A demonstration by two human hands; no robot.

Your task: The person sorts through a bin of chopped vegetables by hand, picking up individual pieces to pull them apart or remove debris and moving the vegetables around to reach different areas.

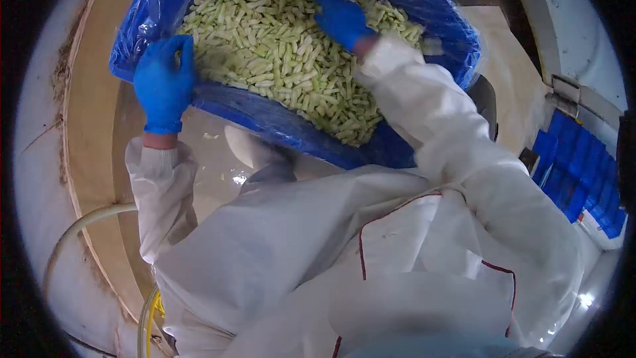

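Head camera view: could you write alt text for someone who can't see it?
Two blue-gloved hands work at a blue plastic-lined crate full of pale green cut vegetable pieces: the left hand grips the near rim, the right hand rests on the pieces. White coverall sleeves fill the foreground.

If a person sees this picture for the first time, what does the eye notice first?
First, the blue crate at top centre, lined with plastic and full of pale green vegetable pieces. Then the blue-gloved hands: the left hand grips the crate's near rim, and the right hand rests on the pieces.
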